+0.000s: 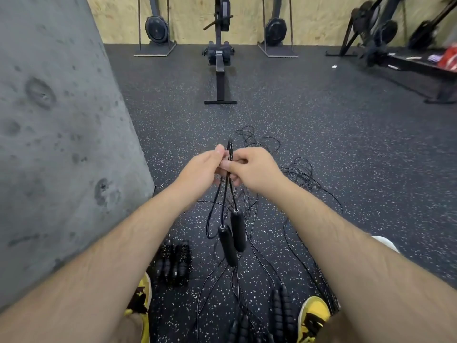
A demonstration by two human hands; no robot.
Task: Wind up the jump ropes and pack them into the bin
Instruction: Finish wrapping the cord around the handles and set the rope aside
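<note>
My left hand and my right hand meet in front of me and both pinch a folded bundle of thin black jump rope. Its loops stick up above my fingers. Below my hands its two black foam handles hang side by side on short lengths of cord. Several more loose black ropes lie tangled on the floor beyond and under my hands. A wound-up rope with ribbed handles lies on the floor near my left foot. More ribbed handles lie by my right foot. No bin is in view.
A grey concrete pillar fills the left side. A rowing machine stands ahead, with more machines along the plywood wall. A low black bench is at far right. My yellow shoes stand on the speckled rubber floor.
</note>
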